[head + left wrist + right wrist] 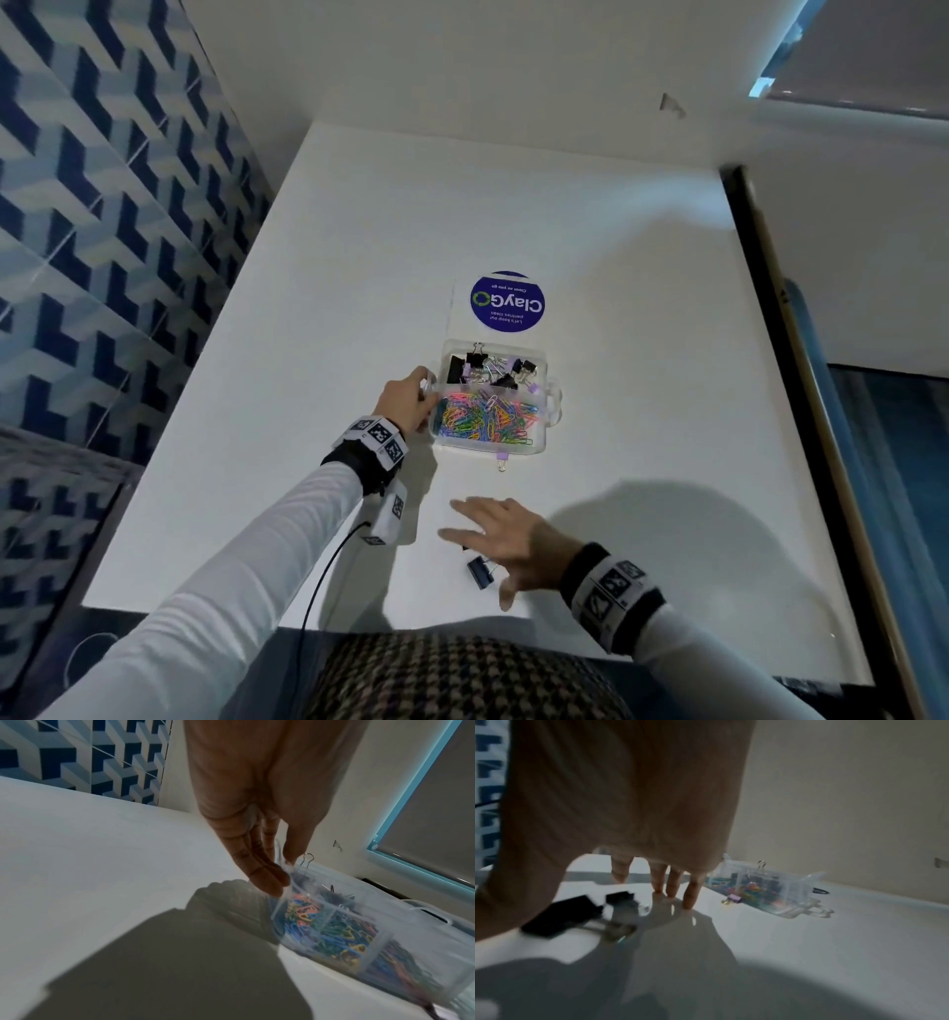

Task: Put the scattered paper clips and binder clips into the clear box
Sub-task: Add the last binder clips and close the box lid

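The clear box (539,360) sits mid-table, with coloured paper clips (485,419) in its near compartment and black and lilac binder clips (493,367) in the far one. My left hand (418,395) pinches the clear tab on the box's left side (281,862). A small lilac binder clip (502,456) lies just outside the box's near wall (734,899). My right hand (500,534) hovers open, fingers spread, over a black binder clip (480,571) near the table's front edge. In the right wrist view a second black clip (620,896) lies beside the first (559,915).
A round blue sticker (507,303) is stuck on the white table (667,360) behind the box. A blue patterned wall (102,231) runs along the left, and a black strip (744,231) edges the table's right side. A cable (318,580) hangs from my left wrist.
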Action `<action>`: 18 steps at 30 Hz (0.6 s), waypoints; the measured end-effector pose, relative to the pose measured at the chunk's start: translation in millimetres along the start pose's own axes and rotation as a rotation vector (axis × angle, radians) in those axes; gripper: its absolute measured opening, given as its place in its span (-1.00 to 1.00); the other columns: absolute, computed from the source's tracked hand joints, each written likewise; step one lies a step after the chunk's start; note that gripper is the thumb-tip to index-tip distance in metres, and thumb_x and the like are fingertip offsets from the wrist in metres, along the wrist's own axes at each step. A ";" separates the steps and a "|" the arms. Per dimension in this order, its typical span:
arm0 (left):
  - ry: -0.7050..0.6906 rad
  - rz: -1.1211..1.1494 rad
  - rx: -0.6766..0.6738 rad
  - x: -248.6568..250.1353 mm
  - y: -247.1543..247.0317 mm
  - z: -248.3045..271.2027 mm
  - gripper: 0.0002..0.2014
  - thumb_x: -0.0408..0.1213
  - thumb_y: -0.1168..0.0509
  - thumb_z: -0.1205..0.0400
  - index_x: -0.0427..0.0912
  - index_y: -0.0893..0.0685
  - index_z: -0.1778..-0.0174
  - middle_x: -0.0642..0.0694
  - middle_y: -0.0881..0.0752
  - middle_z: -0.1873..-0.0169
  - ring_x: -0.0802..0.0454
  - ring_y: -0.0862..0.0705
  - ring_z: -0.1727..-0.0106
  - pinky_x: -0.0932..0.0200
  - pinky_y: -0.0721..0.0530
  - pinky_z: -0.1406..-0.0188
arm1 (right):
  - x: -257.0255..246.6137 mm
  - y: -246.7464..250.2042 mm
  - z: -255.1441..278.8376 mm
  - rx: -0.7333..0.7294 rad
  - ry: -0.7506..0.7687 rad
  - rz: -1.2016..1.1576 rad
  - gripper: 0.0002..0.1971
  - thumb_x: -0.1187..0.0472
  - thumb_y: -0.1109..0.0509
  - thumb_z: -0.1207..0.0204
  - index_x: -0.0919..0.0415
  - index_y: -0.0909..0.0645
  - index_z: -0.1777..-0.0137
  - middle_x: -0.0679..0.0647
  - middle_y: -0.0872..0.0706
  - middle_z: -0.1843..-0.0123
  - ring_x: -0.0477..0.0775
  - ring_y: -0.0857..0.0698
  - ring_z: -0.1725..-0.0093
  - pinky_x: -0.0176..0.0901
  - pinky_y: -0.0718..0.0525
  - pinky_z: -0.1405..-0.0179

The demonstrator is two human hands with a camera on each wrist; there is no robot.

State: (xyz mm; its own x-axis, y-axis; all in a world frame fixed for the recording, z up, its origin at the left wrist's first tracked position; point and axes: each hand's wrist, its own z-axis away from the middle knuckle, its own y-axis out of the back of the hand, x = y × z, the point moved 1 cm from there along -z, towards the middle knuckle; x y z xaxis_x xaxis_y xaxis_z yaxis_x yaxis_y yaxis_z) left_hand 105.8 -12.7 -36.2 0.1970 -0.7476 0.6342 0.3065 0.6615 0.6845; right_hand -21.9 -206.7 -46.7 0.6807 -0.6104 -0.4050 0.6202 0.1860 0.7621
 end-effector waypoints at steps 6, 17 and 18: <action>0.010 0.019 -0.008 -3.0 -0.1 9.9 -0.71 -0.21 -0.20 -0.65 -0.28 -0.48 -0.23 -0.39 -0.77 0.17 -0.24 -0.76 0.16 0.06 -0.69 0.10 | -1.3 -15.1 -3.5 0.118 0.071 0.198 -0.32 -0.14 -0.65 0.02 -0.04 -0.56 -0.15 0.08 -0.68 -0.26 0.06 -0.69 -0.14 -0.24 -0.68 0.11; -0.558 -0.337 0.139 13.0 -7.3 78.6 -0.74 -0.26 -0.04 -0.62 -0.16 -0.60 -0.08 -0.18 -0.67 0.05 -0.14 -0.70 0.16 0.04 -0.72 0.30 | -9.6 -24.2 8.0 0.358 -0.065 -0.138 -0.78 0.27 0.08 -0.40 0.22 -0.39 0.12 0.20 -0.50 0.04 0.13 -0.41 0.06 0.09 -0.55 0.22; -0.661 -0.450 0.072 16.9 -17.0 85.0 -0.71 -0.24 -0.02 -0.59 -0.11 -0.64 -0.02 -0.11 -0.70 0.11 -0.07 -0.71 0.19 0.13 -0.70 0.36 | -8.5 -28.5 8.0 0.368 -0.069 -0.112 -0.80 0.27 0.09 -0.43 0.20 -0.38 0.14 0.19 -0.51 0.07 0.11 -0.40 0.09 0.01 -0.51 0.22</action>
State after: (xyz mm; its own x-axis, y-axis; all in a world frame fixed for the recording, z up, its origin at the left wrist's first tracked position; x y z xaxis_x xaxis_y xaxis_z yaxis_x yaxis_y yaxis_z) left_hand 24.8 -31.6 -6.5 -0.5306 -0.7681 0.3585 0.1605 0.3242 0.9323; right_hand -48.5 -213.0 -60.9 0.5811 -0.6638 -0.4708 0.4997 -0.1656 0.8502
